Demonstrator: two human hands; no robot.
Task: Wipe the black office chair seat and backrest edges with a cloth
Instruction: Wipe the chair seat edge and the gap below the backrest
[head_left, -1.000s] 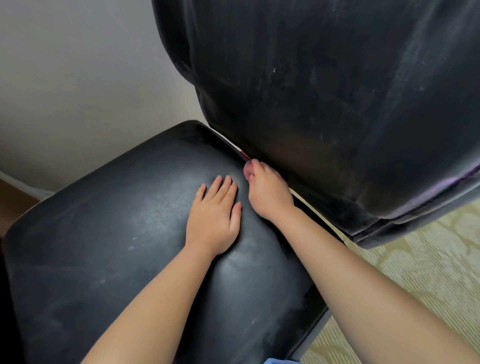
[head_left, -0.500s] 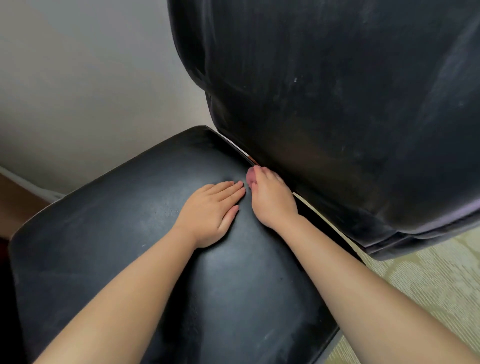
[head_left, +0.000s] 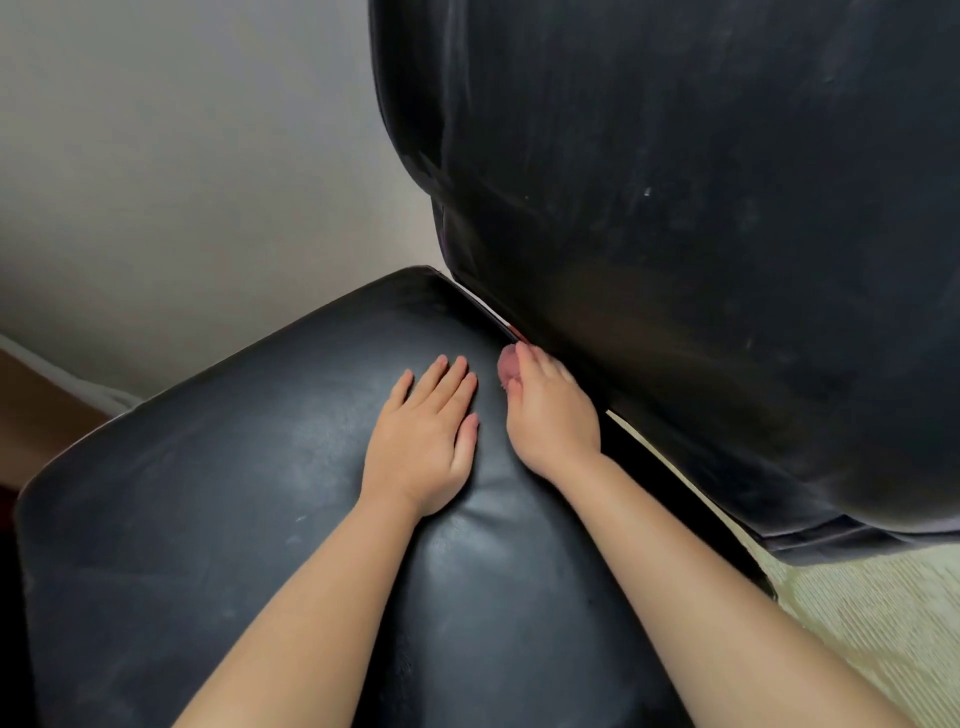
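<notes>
Pressing flat on seat (head_left: 218, 519): left hand (head_left: 423, 441); right hand (head_left: 550, 415) clutches pinkish cloth (head_left: 506, 366) against backrest (head_left: 675, 260).

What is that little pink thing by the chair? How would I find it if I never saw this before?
Start at the black chair seat and follow it back to the gap under the backrest. The right hand lies along that gap, gripping a small bunched pinkish cloth that peeks out past its fingertips. It is the only soft pink thing there; the left hand beside it lies flat and holds nothing.

Black seat (head_left: 260, 519) and backrest (head_left: 675, 234) – pink cloth (head_left: 506, 366) – pale patterned carpet (head_left: 872, 623)
</notes>
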